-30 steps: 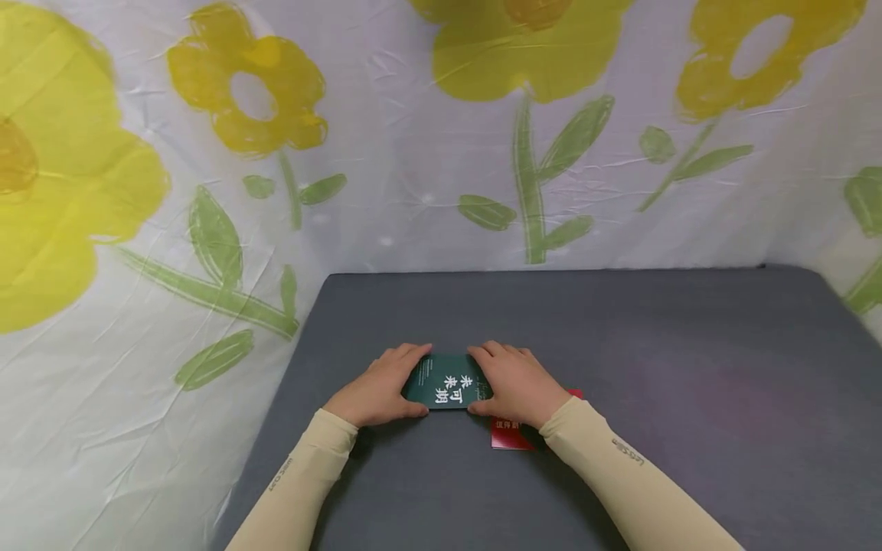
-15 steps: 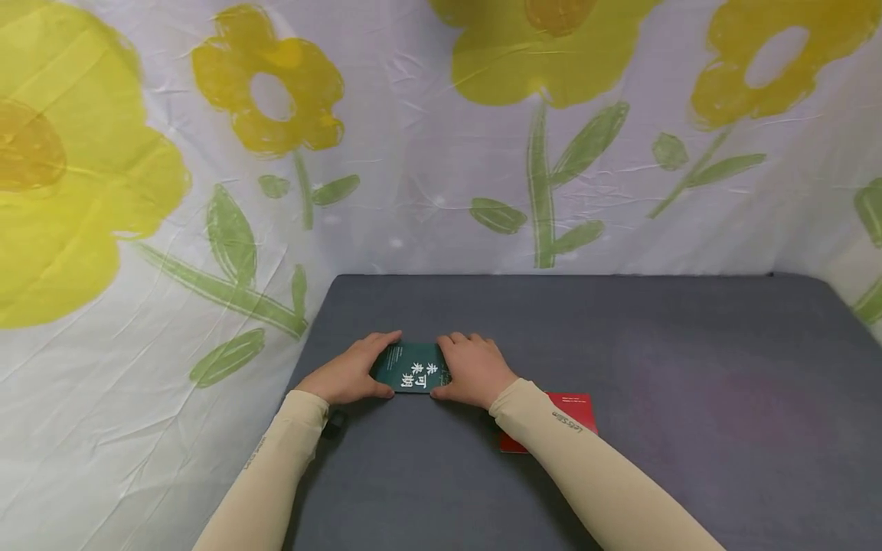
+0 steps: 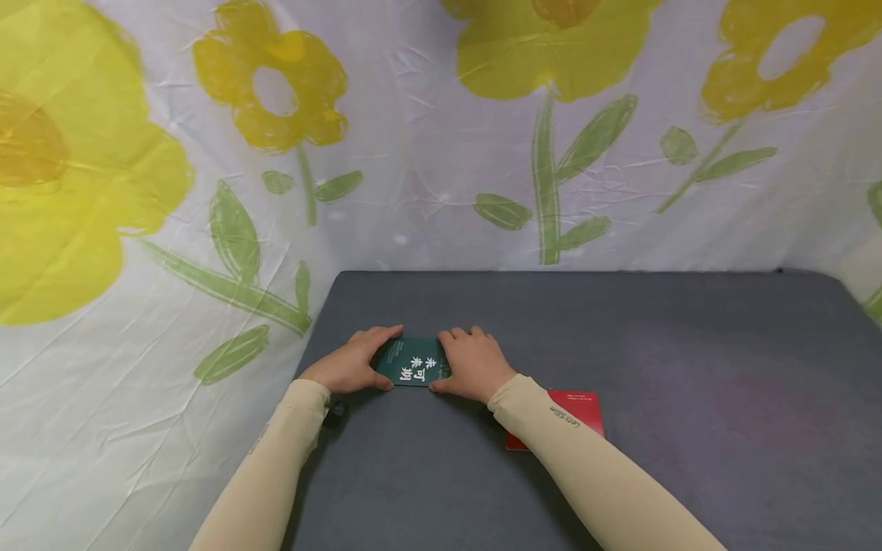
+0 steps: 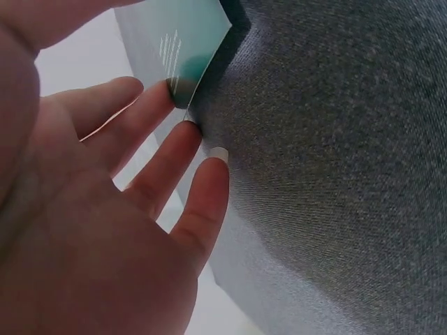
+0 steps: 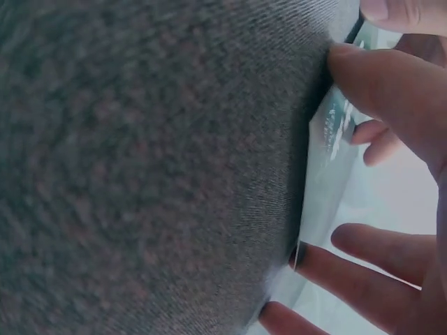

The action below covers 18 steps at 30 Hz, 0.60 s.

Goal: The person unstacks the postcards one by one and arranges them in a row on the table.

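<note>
A thin green booklet (image 3: 416,362) with white characters lies at the left part of the grey table, at or very near its surface. My left hand (image 3: 351,361) grips its left end, thumb on the near edge and fingers on the far edge. At the other end, my right hand (image 3: 477,364) holds it the same way. Fingertips meet the edge of the booklet (image 4: 185,35) in the left wrist view. A dark gap runs beneath the booklet (image 5: 325,164) in the right wrist view. Partly hidden under my right forearm is a red booklet (image 3: 579,409).
The grey table (image 3: 689,459) stretches off to the right. Behind it and along its left hangs a white curtain (image 3: 413,153) printed with yellow flowers. A small dark object (image 3: 336,412) sits at my left wrist.
Both hands have moved left together with the green booklet and slightly away from me, then slowed. More of the red booklet shows from under the right forearm.
</note>
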Tool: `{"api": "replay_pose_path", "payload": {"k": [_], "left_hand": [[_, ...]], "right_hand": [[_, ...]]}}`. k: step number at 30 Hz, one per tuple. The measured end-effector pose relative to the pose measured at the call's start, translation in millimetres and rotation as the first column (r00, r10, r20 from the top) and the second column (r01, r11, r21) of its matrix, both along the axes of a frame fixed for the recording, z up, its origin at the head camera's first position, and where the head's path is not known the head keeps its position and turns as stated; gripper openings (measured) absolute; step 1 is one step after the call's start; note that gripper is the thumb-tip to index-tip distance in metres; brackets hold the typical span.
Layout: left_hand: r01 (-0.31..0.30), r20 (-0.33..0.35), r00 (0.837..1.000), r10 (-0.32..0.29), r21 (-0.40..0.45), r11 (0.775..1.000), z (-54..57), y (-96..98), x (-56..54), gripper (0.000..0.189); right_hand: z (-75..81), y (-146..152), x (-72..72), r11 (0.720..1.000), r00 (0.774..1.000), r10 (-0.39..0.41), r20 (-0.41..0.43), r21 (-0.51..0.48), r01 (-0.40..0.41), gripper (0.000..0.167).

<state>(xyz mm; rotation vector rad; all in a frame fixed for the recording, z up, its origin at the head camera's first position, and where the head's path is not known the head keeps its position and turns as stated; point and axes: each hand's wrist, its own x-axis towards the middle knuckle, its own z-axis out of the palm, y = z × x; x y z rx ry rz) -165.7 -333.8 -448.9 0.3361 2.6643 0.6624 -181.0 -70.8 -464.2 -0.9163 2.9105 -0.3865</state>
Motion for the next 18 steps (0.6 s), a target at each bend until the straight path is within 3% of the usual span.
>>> {"api": "replay_pose_path", "payload": {"k": [13, 18], "left_hand": [[-0.036, -0.005, 0.999, 0.036, 0.024, 0.999, -2.9, 2.0, 3.5, 0.108], [-0.046, -0.093, 0.995, 0.045, -0.019, 0.999, -5.5, 15.0, 14.7, 0.111]], "right_hand": [[1.0, 10.4, -2.0, 0.999, 0.999, 0.012, 0.047, -0.037, -0.011, 0.097], [5.1, 40.3, 2.3, 0.992, 0.993, 0.014, 0.114, -0.124, 0.001, 0.103]]}}
